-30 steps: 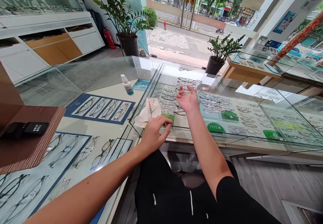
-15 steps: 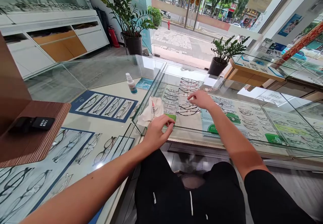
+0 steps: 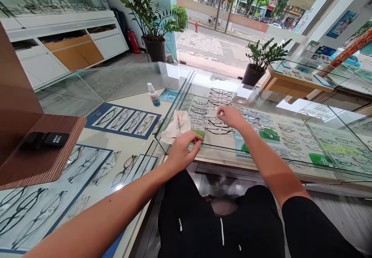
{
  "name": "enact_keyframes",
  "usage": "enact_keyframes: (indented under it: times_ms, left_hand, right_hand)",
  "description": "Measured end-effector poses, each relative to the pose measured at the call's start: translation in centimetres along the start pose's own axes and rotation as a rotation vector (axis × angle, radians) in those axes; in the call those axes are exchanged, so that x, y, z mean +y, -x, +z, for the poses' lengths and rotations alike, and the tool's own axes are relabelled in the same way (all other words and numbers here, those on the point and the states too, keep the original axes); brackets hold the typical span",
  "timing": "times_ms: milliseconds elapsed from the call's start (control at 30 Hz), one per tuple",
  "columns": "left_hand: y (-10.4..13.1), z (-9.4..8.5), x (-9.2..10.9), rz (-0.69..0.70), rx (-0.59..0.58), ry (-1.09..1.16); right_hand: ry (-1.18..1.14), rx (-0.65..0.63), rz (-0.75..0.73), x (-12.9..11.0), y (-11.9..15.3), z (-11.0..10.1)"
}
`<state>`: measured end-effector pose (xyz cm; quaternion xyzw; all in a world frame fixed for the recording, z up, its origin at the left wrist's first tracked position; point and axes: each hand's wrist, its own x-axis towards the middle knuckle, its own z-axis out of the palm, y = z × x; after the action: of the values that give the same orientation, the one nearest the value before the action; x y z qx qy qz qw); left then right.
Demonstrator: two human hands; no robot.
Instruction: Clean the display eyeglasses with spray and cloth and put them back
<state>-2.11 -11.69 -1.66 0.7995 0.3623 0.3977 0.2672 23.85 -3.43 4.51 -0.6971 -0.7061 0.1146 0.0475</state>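
Note:
My left hand (image 3: 186, 147) is just in front of a crumpled white cleaning cloth (image 3: 178, 124) with red print, at the corner of the glass display counter (image 3: 171, 149). Its fingers are loosely bent, with a gap between thumb and index finger, and I see nothing held. Farther right, my right hand (image 3: 231, 117) hovers over or touches the glass top; which one I cannot tell. Its fingers curl inward, and their inner side is hidden. Just below and left of it, dark-framed eyeglasses (image 3: 219, 128) lie in rows on a pale tray.
A white spray bottle (image 3: 154, 95) stands behind the cloth. To the left are a blue tray (image 3: 100, 128) of eyeglasses and a brown wooden stand (image 3: 65, 145) holding a black object (image 3: 45, 141). Potted plants (image 3: 155, 50) stand beyond the counter.
The whole view has shifted slightly to the right. Both hands keep nearly the same place and pose; the fingers of my right hand have curled in a little more.

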Motion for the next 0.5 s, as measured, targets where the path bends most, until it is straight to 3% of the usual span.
enact_keyframes:
  times_ms: [267, 500]
  left_hand:
    - [0.0, 0.0, -0.1, -0.003, -0.007, 0.01]
    - [0.1, 0.2, -0.3, 0.013, -0.003, -0.007]
  right_hand:
    - [-0.009, -0.101, -0.016, 1.1, 3.0, -1.8]
    - [-0.035, -0.13, -0.038, 0.2, 4.0, -0.9]
